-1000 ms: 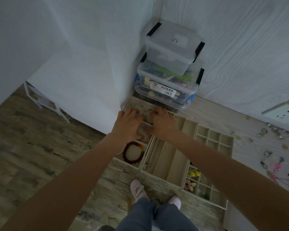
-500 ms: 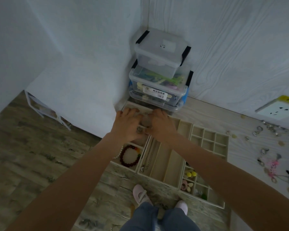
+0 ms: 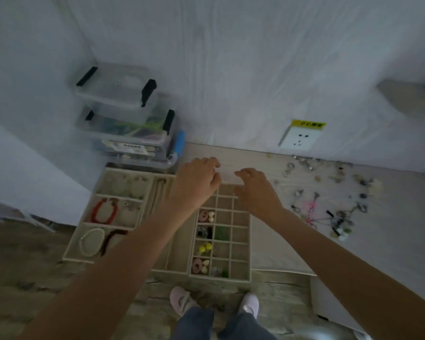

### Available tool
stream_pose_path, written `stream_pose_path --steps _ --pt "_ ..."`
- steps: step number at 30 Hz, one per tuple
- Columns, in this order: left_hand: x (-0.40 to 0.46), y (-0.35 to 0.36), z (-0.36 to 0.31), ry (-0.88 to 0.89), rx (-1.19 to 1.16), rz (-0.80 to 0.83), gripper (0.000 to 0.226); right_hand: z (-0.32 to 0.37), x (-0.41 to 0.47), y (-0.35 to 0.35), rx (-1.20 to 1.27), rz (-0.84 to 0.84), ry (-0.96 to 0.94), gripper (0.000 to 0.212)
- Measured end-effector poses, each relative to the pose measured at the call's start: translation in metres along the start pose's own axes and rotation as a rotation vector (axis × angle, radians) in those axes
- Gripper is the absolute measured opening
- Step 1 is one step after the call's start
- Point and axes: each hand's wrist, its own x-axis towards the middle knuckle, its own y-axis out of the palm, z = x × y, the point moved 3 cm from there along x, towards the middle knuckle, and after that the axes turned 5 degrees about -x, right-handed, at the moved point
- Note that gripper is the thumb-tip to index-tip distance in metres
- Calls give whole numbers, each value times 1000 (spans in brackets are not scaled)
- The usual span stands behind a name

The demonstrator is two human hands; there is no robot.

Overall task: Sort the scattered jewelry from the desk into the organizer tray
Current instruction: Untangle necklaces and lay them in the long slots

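The scattered jewelry (image 3: 329, 197) lies on the table (image 3: 390, 241) to my right, near the wall socket (image 3: 299, 138). The organizer tray (image 3: 241, 278) sits at the table's left end, beads in several cells. My left hand (image 3: 196, 185) and right hand (image 3: 255, 190) hover over its far edge, fingers loosely curled, holding nothing I can see.
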Motion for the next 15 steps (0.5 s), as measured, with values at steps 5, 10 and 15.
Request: stream_pose_path --steps 5,10,15 --pt "24 65 -80 21 -83 233 33 -98 -40 -2 -47 9 146 49" --pt "35 124 -151 134 -14 537 50 -180 -76 -3 13 129 213 43" --pt "30 165 -174 232 192 610 51 -219 -80 -1 -37 195 248 31"
